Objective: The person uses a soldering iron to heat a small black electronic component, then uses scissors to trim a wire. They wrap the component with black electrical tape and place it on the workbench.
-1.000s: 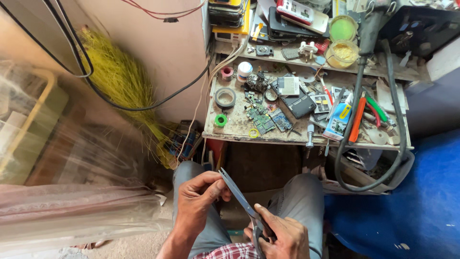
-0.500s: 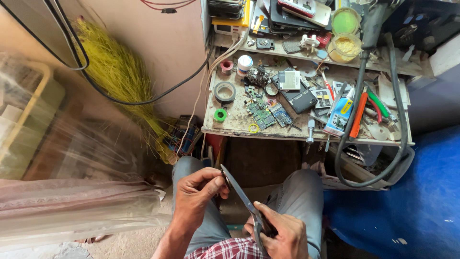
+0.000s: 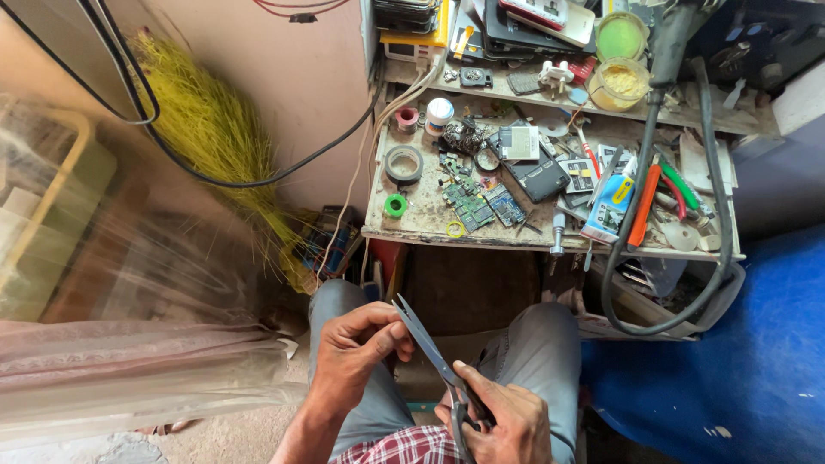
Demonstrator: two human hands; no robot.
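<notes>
Little has moved: right hand grips dark steel scissors (blades slanting far-left), left hand pinching their tip.

The right hand hides the scissors' handles.

Grey trousers are worn, seen over both knees. A checked shirt in red, white and dark lines is seen at the bottom edge. The forearms are left bare, no sleeve reaching them. The left hand and right hand are ungloved.
</notes>
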